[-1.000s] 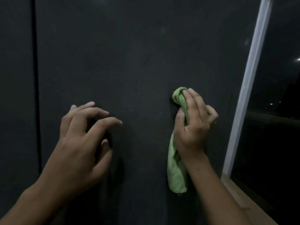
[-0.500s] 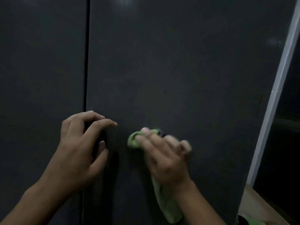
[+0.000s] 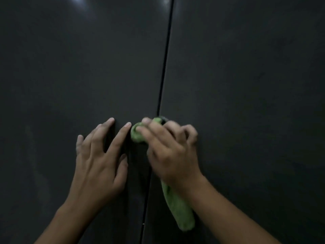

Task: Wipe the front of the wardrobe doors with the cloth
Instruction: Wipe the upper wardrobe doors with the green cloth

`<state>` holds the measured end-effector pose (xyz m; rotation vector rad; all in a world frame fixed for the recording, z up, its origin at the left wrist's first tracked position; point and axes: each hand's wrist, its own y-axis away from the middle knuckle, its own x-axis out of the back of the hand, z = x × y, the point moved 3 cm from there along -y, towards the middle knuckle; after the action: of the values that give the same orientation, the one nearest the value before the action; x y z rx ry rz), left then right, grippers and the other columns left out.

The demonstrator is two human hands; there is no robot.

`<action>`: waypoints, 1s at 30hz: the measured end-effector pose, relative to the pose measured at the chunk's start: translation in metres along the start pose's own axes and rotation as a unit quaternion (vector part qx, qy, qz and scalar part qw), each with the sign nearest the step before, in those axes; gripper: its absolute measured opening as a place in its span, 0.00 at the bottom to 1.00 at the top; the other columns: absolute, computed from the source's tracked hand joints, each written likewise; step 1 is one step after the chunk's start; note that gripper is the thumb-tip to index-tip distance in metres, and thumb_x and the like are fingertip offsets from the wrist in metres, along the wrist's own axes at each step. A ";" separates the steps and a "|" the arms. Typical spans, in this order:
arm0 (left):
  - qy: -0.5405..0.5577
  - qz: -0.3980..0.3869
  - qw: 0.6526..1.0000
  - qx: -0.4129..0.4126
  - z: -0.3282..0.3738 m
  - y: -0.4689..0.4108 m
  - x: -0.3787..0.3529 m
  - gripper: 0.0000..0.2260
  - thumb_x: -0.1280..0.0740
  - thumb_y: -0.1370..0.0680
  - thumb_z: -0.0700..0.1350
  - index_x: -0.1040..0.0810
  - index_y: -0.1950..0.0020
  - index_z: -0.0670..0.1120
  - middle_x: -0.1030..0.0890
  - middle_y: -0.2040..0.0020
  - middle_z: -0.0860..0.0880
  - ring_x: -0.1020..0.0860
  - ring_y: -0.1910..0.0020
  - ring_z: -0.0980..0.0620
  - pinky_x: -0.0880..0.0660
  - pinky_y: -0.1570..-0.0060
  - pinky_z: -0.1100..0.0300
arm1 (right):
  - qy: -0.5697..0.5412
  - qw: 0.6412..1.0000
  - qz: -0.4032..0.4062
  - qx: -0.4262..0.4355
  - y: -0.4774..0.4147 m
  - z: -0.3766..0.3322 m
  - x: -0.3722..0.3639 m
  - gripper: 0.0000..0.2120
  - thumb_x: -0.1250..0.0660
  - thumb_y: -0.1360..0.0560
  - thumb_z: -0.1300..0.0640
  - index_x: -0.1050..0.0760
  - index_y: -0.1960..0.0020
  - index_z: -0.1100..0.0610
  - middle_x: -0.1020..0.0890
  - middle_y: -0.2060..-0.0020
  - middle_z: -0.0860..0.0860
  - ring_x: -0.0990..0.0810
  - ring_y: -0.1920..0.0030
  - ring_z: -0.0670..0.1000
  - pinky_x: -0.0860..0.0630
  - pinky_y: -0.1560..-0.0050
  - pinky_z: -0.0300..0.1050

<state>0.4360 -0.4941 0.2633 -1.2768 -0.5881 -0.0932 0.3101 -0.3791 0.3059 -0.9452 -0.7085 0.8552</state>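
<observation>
Left hand [image 3: 98, 161]: we saw it flat, fingers spread, on left door [image 3: 70, 67].
Right hand [image 3: 168, 152]: we saw it gripping green cloth [image 3: 177, 208] over door seam [image 3: 164, 67].

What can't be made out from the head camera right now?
- Cloth: its middle is covered by the right hand; only the bunched top and the hanging tail show.
- Fingertips of the right hand: blurred, so their contact is unclear.
- Dark thing above the cloth at the seam: too dark to identify.
- Doors: outer edges cut off by the frame; dim light hides any dust or streaks.
</observation>
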 end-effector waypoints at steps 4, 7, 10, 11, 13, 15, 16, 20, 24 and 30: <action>-0.001 0.001 1.000 0.024 -0.039 0.012 0.010 0.29 0.42 0.23 0.56 0.38 0.22 0.56 0.43 0.23 0.45 0.38 0.26 0.42 0.45 0.28 0.32 | 0.003 0.993 -0.045 0.109 0.042 -0.037 -0.015 0.17 0.39 0.22 0.52 0.22 0.36 0.44 0.24 0.32 0.39 0.26 0.41 0.46 0.34 0.44 0.53; 0.008 0.009 0.999 0.047 -0.070 0.022 0.018 0.28 0.41 0.23 0.59 0.36 0.23 0.57 0.41 0.24 0.45 0.38 0.28 0.44 0.43 0.29 0.32 | -0.008 0.997 -0.036 0.067 0.035 -0.035 -0.013 0.17 0.35 0.25 0.50 0.21 0.37 0.41 0.25 0.33 0.37 0.26 0.42 0.45 0.36 0.44 0.55; 0.033 0.024 0.997 0.061 -0.092 0.032 0.022 0.26 0.40 0.23 0.57 0.33 0.24 0.56 0.40 0.25 0.47 0.38 0.29 0.45 0.39 0.30 0.31 | -0.017 0.998 -0.006 -0.065 0.011 -0.039 -0.014 0.17 0.36 0.24 0.52 0.22 0.36 0.41 0.25 0.33 0.38 0.27 0.42 0.47 0.37 0.43 0.55; 0.046 0.034 0.996 0.064 -0.098 0.035 0.023 0.26 0.39 0.24 0.56 0.32 0.25 0.55 0.39 0.25 0.47 0.37 0.29 0.46 0.38 0.32 0.31 | -0.010 0.995 0.000 -0.099 0.004 -0.046 -0.018 0.18 0.36 0.24 0.52 0.22 0.35 0.42 0.25 0.33 0.40 0.28 0.41 0.48 0.38 0.42 0.55; 0.077 0.062 0.993 0.071 -0.108 0.043 0.025 0.23 0.37 0.24 0.53 0.27 0.28 0.52 0.35 0.27 0.48 0.36 0.31 0.51 0.36 0.31 0.36 | 0.009 0.990 -0.008 -0.141 -0.008 -0.068 -0.028 0.20 0.37 0.24 0.52 0.24 0.33 0.45 0.25 0.32 0.43 0.29 0.41 0.50 0.38 0.41 0.55; 0.087 0.087 0.989 0.078 -0.115 0.051 0.030 0.20 0.37 0.24 0.51 0.24 0.33 0.48 0.29 0.32 0.48 0.32 0.34 0.50 0.38 0.30 0.50 | -0.001 0.986 -0.045 -0.158 -0.017 -0.095 -0.041 0.24 0.39 0.25 0.49 0.27 0.30 0.49 0.27 0.29 0.47 0.31 0.39 0.51 0.37 0.39 0.57; 0.086 0.092 0.989 0.080 -0.117 0.055 0.033 0.19 0.37 0.24 0.51 0.23 0.35 0.47 0.26 0.36 0.49 0.28 0.36 0.48 0.40 0.32 0.57 | -0.018 0.984 -0.075 -0.158 -0.021 -0.109 -0.047 0.27 0.41 0.26 0.48 0.29 0.28 0.50 0.30 0.28 0.49 0.32 0.38 0.52 0.38 0.39 0.59; 0.102 0.085 0.990 0.056 -0.127 0.067 0.046 0.19 0.36 0.25 0.50 0.24 0.35 0.49 0.24 0.39 0.51 0.27 0.39 0.50 0.43 0.34 0.65 | -0.075 0.969 -0.185 -0.144 -0.039 -0.166 -0.069 0.31 0.50 0.23 0.43 0.37 0.23 0.53 0.37 0.23 0.51 0.35 0.35 0.53 0.38 0.39 0.60; 0.134 0.074 0.987 0.054 -0.168 0.063 0.058 0.24 0.39 0.26 0.44 0.28 0.29 0.48 0.26 0.32 0.51 0.28 0.33 0.49 0.37 0.34 0.57 | -0.160 0.940 -0.264 -0.148 -0.064 -0.220 -0.087 0.34 0.62 0.20 0.38 0.47 0.20 0.53 0.47 0.20 0.51 0.35 0.30 0.52 0.39 0.35 0.57; 0.174 0.081 0.975 0.112 -0.233 0.060 0.058 0.22 0.40 0.24 0.53 0.29 0.30 0.54 0.24 0.34 0.52 0.26 0.37 0.47 0.29 0.39 0.45 | -0.249 0.910 -0.308 -0.120 -0.099 -0.280 -0.101 0.38 0.66 0.22 0.34 0.63 0.19 0.54 0.69 0.22 0.47 0.60 0.21 0.49 0.66 0.27 0.59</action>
<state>0.5925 -0.6746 0.1995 -1.0526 -0.1856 -0.1086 0.5207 -0.6074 0.2627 -0.6449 -1.4898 0.4379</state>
